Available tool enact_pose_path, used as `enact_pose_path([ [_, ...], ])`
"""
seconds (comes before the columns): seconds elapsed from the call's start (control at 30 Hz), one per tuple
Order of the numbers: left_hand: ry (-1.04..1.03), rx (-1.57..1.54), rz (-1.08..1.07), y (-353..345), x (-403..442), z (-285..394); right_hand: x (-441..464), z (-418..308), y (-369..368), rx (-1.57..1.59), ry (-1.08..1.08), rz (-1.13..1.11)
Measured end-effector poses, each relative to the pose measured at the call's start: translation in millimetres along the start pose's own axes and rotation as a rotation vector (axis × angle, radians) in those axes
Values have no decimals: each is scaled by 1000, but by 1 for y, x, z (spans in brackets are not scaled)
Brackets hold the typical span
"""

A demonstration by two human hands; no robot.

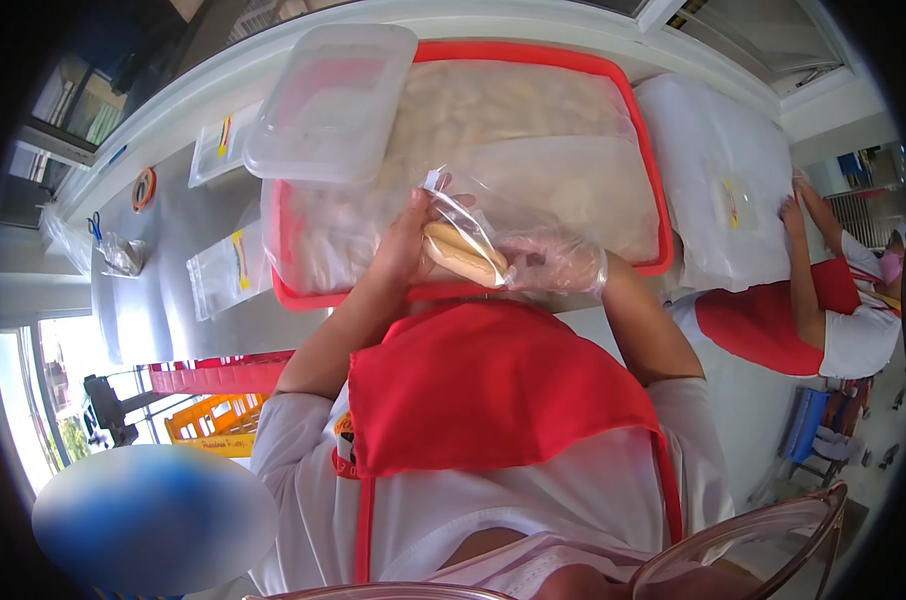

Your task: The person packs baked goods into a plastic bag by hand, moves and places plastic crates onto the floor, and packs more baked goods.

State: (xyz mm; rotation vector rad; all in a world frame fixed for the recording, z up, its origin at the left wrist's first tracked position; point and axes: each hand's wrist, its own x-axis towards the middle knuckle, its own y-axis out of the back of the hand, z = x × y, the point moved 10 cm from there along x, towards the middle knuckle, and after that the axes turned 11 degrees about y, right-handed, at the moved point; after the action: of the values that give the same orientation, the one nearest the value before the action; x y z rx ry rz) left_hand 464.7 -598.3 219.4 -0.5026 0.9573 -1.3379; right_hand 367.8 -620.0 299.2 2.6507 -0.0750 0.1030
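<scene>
My left hand pinches a small clear plastic bag by its edge, with its thumb and fingers around the upper left side. Two long, golden-brown bread pieces lie side by side at the bag; whether they are fully inside is hard to tell through the film. On the right, my right hand wears a loose clear plastic glove, its fingers closed around the lower end of the bread. Both hands are over the near side of a red tub lined with cloudy plastic sheeting.
A translucent lid rests on the tub's left corner. Labelled bags lie to the left, near a tape roll and scissors. Another person works at right beside a large plastic-covered stack.
</scene>
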Motion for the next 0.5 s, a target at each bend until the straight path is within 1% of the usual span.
enact_pose_path([
  [0.03,-18,51,31,3,0,1,-7,9,-1,-1,15,4],
  [0.07,-36,67,26,4,1,1,-2,-9,1,-3,31,9],
  [0.13,-70,102,13,7,5,0,2,-14,0,-69,-7,14],
  [0.2,-69,157,81,13,5,2,1,-4,1,-194,-115,20],
  [0.23,-67,186,112,15,5,2,1,-5,5,-244,-82,44],
  [0.3,67,235,133,3,-3,-1,-1,1,13,-346,-16,93],
  [0.4,218,303,124,2,-3,-16,-7,-18,23,-415,329,297],
  [0.43,262,325,116,3,-3,-22,-7,-10,19,-443,287,255],
  [0.5,219,222,74,-3,-1,-19,-5,0,13,-496,202,172],
])
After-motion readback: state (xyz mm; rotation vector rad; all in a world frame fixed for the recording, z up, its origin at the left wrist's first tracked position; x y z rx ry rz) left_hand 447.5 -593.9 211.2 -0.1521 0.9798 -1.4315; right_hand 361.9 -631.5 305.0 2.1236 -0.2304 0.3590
